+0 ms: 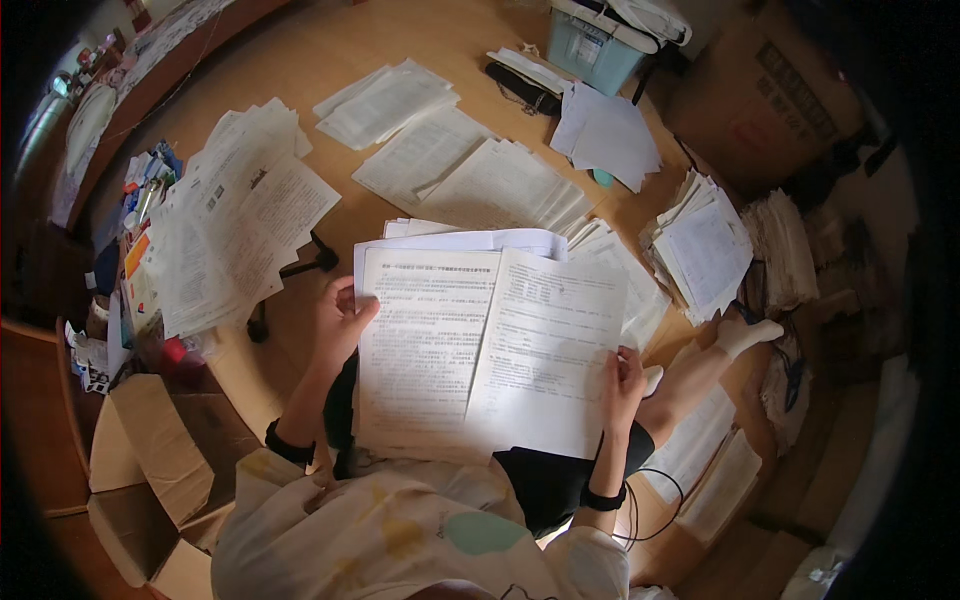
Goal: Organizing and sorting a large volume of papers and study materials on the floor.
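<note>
Over my lap lies a stack of printed sheets, its left edge pinched by my left hand with the thumb on top. Another printed sheet overlaps it on the right, slightly tilted. My right hand is closed on that sheet's right edge, fingers curled. A larger white sheet sticks out behind both at the top. How many sheets each hand grips is hidden.
Paper piles cover the wooden floor: a fanned pile at left, flat piles ahead, and a tall stack at right. An open cardboard box stands near left. A blue bin and large carton stand far right.
</note>
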The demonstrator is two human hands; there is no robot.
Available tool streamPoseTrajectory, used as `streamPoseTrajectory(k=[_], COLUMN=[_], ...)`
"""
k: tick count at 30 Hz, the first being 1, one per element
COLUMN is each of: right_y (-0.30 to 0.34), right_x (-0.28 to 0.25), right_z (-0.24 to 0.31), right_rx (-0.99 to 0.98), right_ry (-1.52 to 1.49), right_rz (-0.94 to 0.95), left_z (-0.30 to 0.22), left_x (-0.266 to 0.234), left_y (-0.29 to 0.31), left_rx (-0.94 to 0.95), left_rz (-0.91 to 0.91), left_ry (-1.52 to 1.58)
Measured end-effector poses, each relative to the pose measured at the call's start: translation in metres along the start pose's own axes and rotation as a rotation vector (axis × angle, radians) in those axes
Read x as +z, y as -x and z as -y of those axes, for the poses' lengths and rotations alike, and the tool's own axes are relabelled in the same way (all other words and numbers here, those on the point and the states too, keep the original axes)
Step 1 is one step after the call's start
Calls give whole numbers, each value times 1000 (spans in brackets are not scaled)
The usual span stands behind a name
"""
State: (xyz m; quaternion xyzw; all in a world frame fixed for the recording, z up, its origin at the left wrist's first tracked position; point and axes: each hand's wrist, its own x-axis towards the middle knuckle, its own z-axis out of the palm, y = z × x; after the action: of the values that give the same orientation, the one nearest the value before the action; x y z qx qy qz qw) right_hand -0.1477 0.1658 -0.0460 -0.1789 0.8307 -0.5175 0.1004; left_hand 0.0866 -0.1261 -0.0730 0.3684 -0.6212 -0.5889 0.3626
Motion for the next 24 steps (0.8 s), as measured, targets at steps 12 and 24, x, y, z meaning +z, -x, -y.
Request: streamPoseTrajectory(k=[12, 24], right_y=[5, 13], right_x=[-44, -68], right_z=[-11, -86], right_rx=[176, 299], right_ry=[-868, -740], right_rz=[-73, -184], left_z=[-19, -30], left_x=[-7, -23], left_y=[4, -3], left_rx=[-97, 10], left_rz=[21, 160], left_ry=[-101, -260])
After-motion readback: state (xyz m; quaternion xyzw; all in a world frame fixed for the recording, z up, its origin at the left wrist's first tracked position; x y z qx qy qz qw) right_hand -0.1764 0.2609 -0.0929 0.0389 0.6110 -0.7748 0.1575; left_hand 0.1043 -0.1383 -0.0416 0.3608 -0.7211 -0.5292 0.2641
